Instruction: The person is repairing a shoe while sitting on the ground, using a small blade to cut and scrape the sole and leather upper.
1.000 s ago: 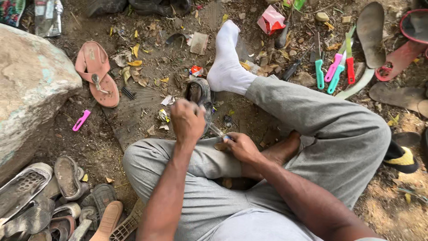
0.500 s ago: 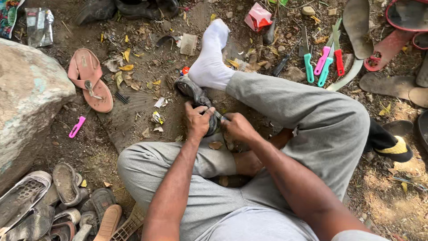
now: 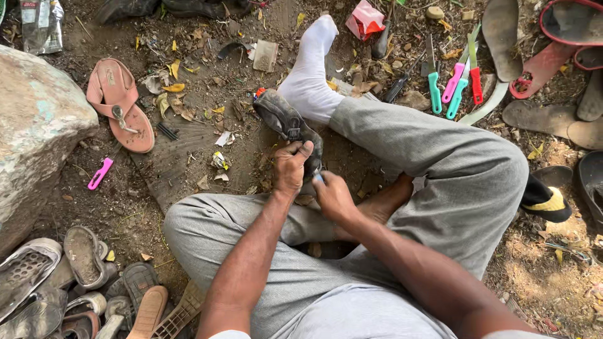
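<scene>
From the head view, the person sits on the dirt ground (image 3: 188, 182) with a worn dark grey shoe (image 3: 286, 122) lying just in front of the crossed legs, beside the white-socked foot (image 3: 308, 75). The left hand (image 3: 290, 168) clenches the near end of that shoe, thumb over its edge. The right hand (image 3: 333, 196), touching the shoe's near end, pinches a small pale tool (image 3: 318, 177) whose kind I cannot tell. Any seam or patch on the shoe is hidden, so the repair looks to be mid-way at best. Left of the shoe lie a pink flat sandal (image 3: 119, 103) and a grey boulder (image 3: 38, 125); right of it, bright plastic-handled knives (image 3: 455, 85).
</scene>
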